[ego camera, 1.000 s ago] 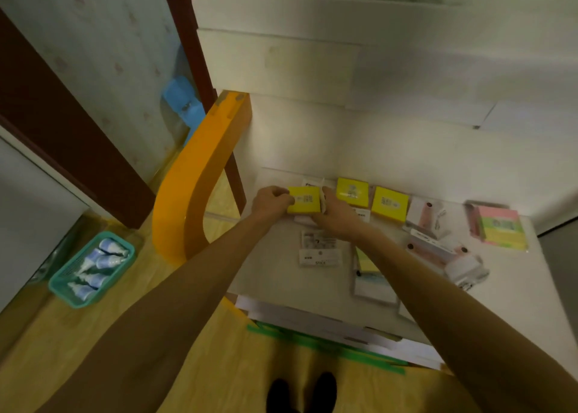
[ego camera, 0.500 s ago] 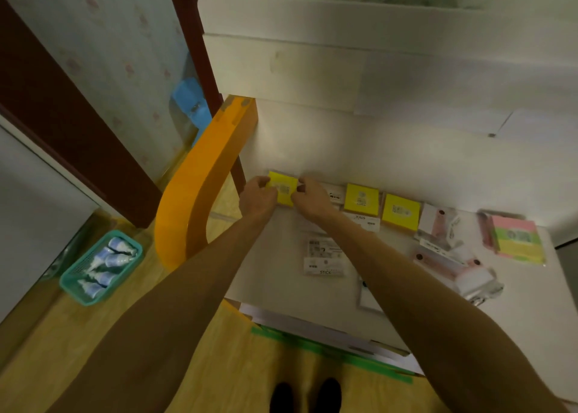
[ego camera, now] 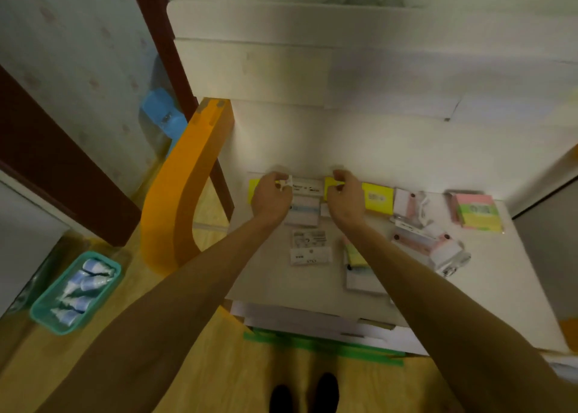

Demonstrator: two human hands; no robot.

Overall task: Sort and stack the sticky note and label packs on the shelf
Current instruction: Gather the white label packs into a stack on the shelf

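A: Head view: my left hand (ego camera: 271, 197) pinches the end of a white label pack (ego camera: 306, 186) at mid-frame; my right hand (ego camera: 345, 199) grips a yellow sticky note pack (ego camera: 332, 183) beside it.

B: Square each against the shelf (ego camera: 488, 284) back wall; another yellow pack (ego camera: 377, 198) lies just right, loose label packs (ego camera: 309, 250) below.

Dim, greenish cast; soft blur throughout; wide-angle bending at edges.
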